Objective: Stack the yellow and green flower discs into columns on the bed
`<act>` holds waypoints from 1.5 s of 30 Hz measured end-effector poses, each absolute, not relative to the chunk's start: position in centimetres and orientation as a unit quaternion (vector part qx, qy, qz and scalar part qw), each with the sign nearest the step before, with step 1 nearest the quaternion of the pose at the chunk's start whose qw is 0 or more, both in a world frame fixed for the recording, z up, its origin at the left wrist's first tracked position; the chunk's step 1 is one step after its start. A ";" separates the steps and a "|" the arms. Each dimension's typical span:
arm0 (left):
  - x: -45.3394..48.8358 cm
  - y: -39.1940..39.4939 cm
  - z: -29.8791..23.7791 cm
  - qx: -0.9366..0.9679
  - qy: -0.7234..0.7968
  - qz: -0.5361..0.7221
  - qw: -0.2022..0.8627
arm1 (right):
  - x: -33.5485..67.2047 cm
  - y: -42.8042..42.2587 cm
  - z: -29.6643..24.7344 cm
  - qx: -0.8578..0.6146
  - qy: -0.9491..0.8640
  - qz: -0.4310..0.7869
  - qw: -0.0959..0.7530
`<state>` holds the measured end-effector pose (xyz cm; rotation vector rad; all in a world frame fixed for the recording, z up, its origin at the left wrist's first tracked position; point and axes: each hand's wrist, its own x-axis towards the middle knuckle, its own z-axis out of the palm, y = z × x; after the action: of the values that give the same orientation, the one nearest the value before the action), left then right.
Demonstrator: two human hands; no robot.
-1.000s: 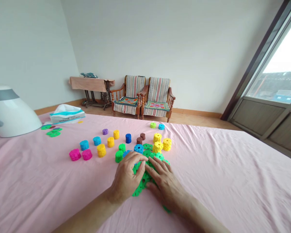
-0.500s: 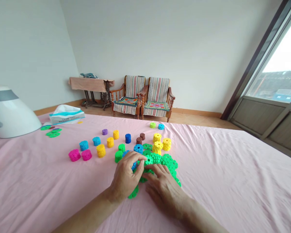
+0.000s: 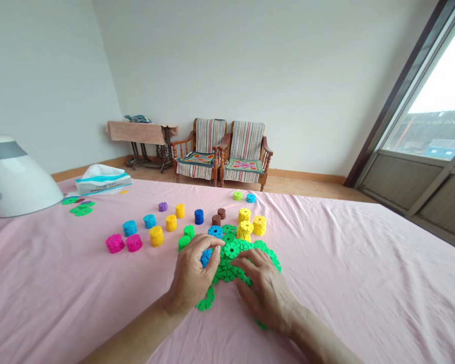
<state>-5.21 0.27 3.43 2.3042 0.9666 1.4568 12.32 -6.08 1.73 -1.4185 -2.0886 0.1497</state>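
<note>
A green cluster of interlocking notched plastic discs (image 3: pixel 225 272) lies on the pink cloth between my hands. On its top a round green disc (image 3: pixel 231 249) with a centre hole shows in full. My left hand (image 3: pixel 192 268) is at the cluster's left side, thumb and index finger parted with nothing between them. Behind that thumb, blue discs (image 3: pixel 206 258) are partly hidden. My right hand (image 3: pixel 264 288) hovers over the cluster's right side, its fingers curved and apart, covering some green discs. A curved row of green discs (image 3: pixel 206 299) sticks out towards me.
Stacks of discs stand beyond my hands: yellow (image 3: pixel 244 231), pink (image 3: pixel 115 243), light blue (image 3: pixel 129 228) and brown (image 3: pixel 216 220). Farther left are loose green discs (image 3: pixel 81 210), a tissue pack (image 3: pixel 103 183) and a white kettle-like jug (image 3: pixel 20 182). Two wooden chairs (image 3: pixel 244 164) stand past the pink-covered table (image 3: pixel 345 263).
My fingers have drawn apart from the top green disc, uncovering it and more of the cluster. My left hand shifted slightly left, my right hand slightly right.
</note>
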 end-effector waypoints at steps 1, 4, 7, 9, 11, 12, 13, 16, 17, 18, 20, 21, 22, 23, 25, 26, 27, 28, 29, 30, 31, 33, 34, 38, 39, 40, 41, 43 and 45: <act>-5.2 0.3 3.4 0.791 0.330 0.500 0.123 | 12.2 -6.1 1.8 -0.524 -0.797 0.061 0.293; -5.1 0.2 3.4 0.798 0.319 0.497 0.119 | 12.0 -6.0 1.4 -0.547 -0.786 0.064 0.280; -4.9 0.0 3.1 0.817 0.295 0.480 0.121 | 12.5 -5.5 0.8 -0.579 -0.759 0.057 0.293; -4.7 -0.4 2.8 0.835 0.277 0.458 0.128 | 12.9 -5.2 0.6 -0.585 -0.749 0.048 0.308; -4.5 -0.9 2.5 0.850 0.261 0.436 0.140 | 13.3 -4.9 0.6 -0.581 -0.747 0.028 0.321; -4.4 -1.1 2.4 0.856 0.254 0.426 0.147 | 13.4 -4.8 0.6 -0.579 -0.750 0.015 0.320; -4.3 -1.3 2.3 0.861 0.248 0.417 0.153 | 13.5 -4.7 0.6 -0.578 -0.754 0.004 0.312; -4.1 -1.7 2.3 0.867 0.248 0.403 0.157 | 13.6 -4.8 0.6 -0.585 -0.772 0.010 0.249; -4.1 -1.7 2.3 0.867 0.253 0.400 0.155 | 13.6 -4.9 0.7 -0.588 -0.776 0.020 0.227; -4.1 -1.6 2.3 0.868 0.257 0.395 0.153 | 13.5 -5.0 0.8 -0.590 -0.779 0.028 0.211; -4.2 -1.5 2.2 0.875 0.256 0.383 0.150 | 13.4 -5.3 1.0 -0.598 -0.775 0.033 0.203; -4.2 -1.5 2.1 0.879 0.251 0.378 0.149 | 13.4 -5.4 1.1 -0.603 -0.769 0.032 0.211; -4.2 -1.4 2.0 0.883 0.244 0.372 0.148 | 13.5 -5.4 1.3 -0.607 -0.762 0.031 0.222; -4.2 -1.4 1.8 0.888 0.235 0.367 0.147 | 13.5 -5.5 1.4 -0.611 -0.756 0.030 0.233; -4.2 -1.5 1.6 0.899 0.216 0.351 0.146 | 13.6 -5.5 1.4 -0.615 -0.747 0.027 0.251; -4.2 -1.6 1.6 0.906 0.205 0.340 0.146 | 13.7 -5.4 1.4 -0.616 -0.745 0.024 0.255; -4.2 -1.7 1.6 0.913 0.193 0.328 0.145 | 13.7 -5.3 1.3 -0.617 -0.743 0.022 0.256; -4.2 -1.8 1.6 0.920 0.182 0.316 0.143 | 13.8 -5.2 1.1 -0.619 -0.742 0.019 0.257; -4.2 -1.9 1.6 0.925 0.172 0.307 0.142 | 13.8 -5.1 0.9 -0.622 -0.739 0.017 0.257; -4.2 -2.0 1.6 0.930 0.163 0.298 0.141 | 13.9 -5.0 0.7 -0.625 -0.736 0.016 0.260; -4.2 -2.0 1.6 0.933 0.158 0.293 0.140 | 13.9 -4.8 0.4 -0.628 -0.731 0.015 0.267; -4.2 -2.0 1.6 0.935 0.153 0.287 0.141 | 14.1 -4.5 -0.1 -0.627 -0.720 0.007 0.297; -4.2 -2.0 1.6 0.936 0.151 0.285 0.141 | 14.2 -4.3 -0.3 -0.621 -0.717 -0.004 0.317; -4.2 -1.8 1.8 0.939 0.145 0.279 0.142 | 14.7 -3.3 -0.8 -0.609 -0.704 -0.078 0.357; -4.3 -1.7 1.8 0.939 0.145 0.278 0.143 | 14.8 -3.2 -0.8 -0.618 -0.701 -0.085 0.346; -4.3 -1.7 1.8 0.939 0.146 0.277 0.144 | 14.8 -3.1 -0.8 -0.629 -0.699 -0.083 0.329; -4.3 -1.6 1.7 0.938 0.147 0.277 0.144 | 14.8 -3.1 -0.7 -0.639 -0.701 -0.074 0.309; -4.4 -1.6 1.6 0.937 0.152 0.279 0.143 | 14.7 -3.2 -0.5 -0.646 -0.709 -0.049 0.278; -4.4 -1.6 1.5 0.934 0.161 0.286 0.141 | 14.4 -3.5 -0.4 -0.651 -0.712 -0.026 0.263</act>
<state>-4.35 -1.56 1.47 2.6969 0.4634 0.8245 14.44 -3.47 -0.36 -1.7606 -1.9255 -0.0692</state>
